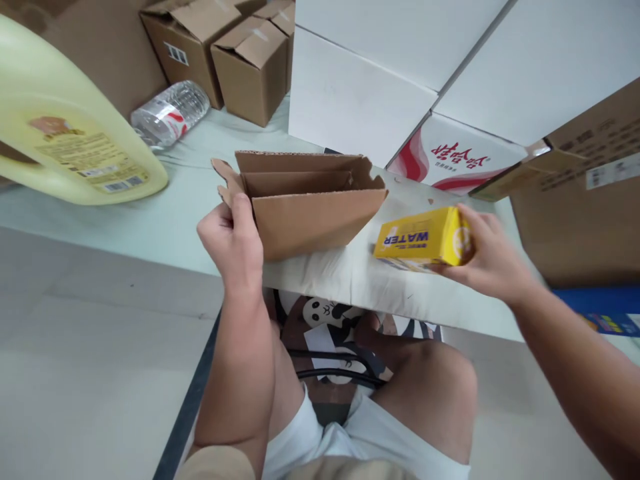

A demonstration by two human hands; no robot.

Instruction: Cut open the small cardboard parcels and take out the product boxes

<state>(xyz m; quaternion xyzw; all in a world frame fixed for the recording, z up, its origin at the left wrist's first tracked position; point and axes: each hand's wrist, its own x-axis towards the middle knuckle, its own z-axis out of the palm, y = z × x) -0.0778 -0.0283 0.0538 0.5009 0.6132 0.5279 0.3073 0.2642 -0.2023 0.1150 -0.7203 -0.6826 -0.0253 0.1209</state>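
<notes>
An open brown cardboard box [315, 223] stands tilted near the front edge of the table, its opening at the top. My left hand [233, 240] is closed on the torn left edge of that box, thumb in front. To the right, my right hand [483, 257] grips the end of a yellow box [413, 239] printed with "WATER", lying lengthwise with its far end toward the brown box. A gap separates the two boxes. The inside of the brown box is only partly visible, with an inner cardboard wall showing.
On the left stand a large yellow jug [75, 127] and a lying plastic bottle [173, 113]. Small cartons [255, 67] sit behind. White boxes [360, 87] are stacked at the back, with a large brown carton [590, 200] at the right on the pale-covered table [190, 227].
</notes>
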